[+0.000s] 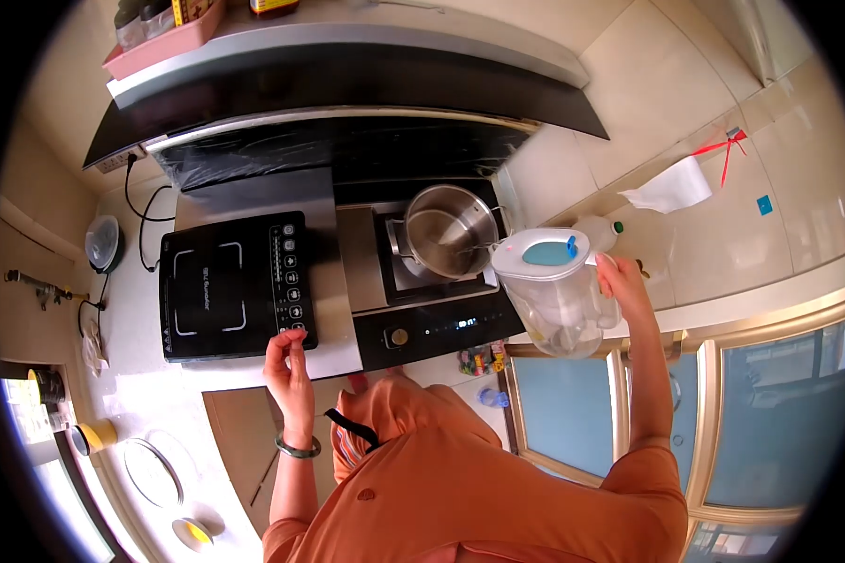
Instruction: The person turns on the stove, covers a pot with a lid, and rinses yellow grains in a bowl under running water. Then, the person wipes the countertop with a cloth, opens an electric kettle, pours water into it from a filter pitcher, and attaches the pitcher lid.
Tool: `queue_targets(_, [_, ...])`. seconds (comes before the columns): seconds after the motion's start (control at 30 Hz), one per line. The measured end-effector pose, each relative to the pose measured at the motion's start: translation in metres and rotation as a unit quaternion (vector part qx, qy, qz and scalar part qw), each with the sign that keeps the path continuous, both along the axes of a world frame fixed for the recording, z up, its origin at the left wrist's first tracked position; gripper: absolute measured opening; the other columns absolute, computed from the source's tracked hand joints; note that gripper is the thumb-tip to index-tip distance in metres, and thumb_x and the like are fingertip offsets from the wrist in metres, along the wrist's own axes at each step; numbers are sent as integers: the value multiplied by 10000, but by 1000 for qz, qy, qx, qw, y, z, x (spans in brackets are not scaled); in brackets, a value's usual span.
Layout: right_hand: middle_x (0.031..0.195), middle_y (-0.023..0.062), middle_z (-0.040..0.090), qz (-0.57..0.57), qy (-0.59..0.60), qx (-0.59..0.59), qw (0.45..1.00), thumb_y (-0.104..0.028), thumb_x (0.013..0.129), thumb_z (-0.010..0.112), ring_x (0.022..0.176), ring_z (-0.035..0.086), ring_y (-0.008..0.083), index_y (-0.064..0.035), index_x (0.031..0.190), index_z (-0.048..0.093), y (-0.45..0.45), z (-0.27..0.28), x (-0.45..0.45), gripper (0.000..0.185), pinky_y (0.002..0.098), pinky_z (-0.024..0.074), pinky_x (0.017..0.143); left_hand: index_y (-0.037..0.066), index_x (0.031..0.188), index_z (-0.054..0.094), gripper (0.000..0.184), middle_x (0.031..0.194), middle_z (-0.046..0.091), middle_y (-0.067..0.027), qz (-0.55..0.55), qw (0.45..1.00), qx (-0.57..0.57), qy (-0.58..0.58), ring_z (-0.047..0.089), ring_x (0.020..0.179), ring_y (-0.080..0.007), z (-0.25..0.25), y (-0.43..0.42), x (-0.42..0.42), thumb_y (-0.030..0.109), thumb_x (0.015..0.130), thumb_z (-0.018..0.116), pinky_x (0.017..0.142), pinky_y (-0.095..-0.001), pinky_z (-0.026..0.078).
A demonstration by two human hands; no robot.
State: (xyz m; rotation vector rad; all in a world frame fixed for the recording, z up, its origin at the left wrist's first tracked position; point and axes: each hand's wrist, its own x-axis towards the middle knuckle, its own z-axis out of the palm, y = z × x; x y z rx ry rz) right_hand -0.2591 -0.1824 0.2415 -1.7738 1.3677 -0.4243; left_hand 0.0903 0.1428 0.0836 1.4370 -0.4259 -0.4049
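Observation:
My right hand (620,281) is closed around the handle of a clear water filter pitcher (563,319) with a white and teal lid. The pitcher tips to the left, its spout at the right rim of a stainless steel pot (429,208). A thin clear streak, like water, runs from the spout into the pot. The pot sits on the built-in stove (376,328), whose panel display is lit. My left hand (289,366) hovers at the front right corner of a black portable induction cooker (221,286), fingers curled together, with nothing visible in them.
A range hood (347,94) overhangs the back, with a pink basket (164,42) of jars on top. Behind the pitcher stands a white bottle with a green cap (599,228). A black cord (141,230) runs along the left. Blue-paneled cabinets (770,422) stand at right.

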Motion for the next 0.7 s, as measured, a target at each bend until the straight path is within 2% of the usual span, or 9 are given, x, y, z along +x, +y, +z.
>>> queue_targets(0.27, [532,-37,413,-31,4,-2,1000,-370,909,574,474,360,52,-92,627,479,-1,5,5,407,230,294,458,4,988,611,102,916,636,-10,12,1000,-9,16,536,809,-58,-4,5,-6,36,943,525,765,-187,415])
queue_targets(0.37, [543,-37,428,-1,5,-7,1000,-382,906,577,470,372,52,-90,630,485,-5,6,3,412,230,303,451,5,984,612,100,919,637,-11,12,1000,7,17,545,821,-60,1,11,-7,40,945,526,770,-188,415])
queue_targets(0.7, [530,-30,433,0,24,-13,1000,-396,904,584,445,385,52,-89,628,489,-7,11,12,424,223,308,422,3,992,605,105,931,632,-21,29,999,-10,26,561,863,-73,0,23,0,51,955,519,782,-189,417])
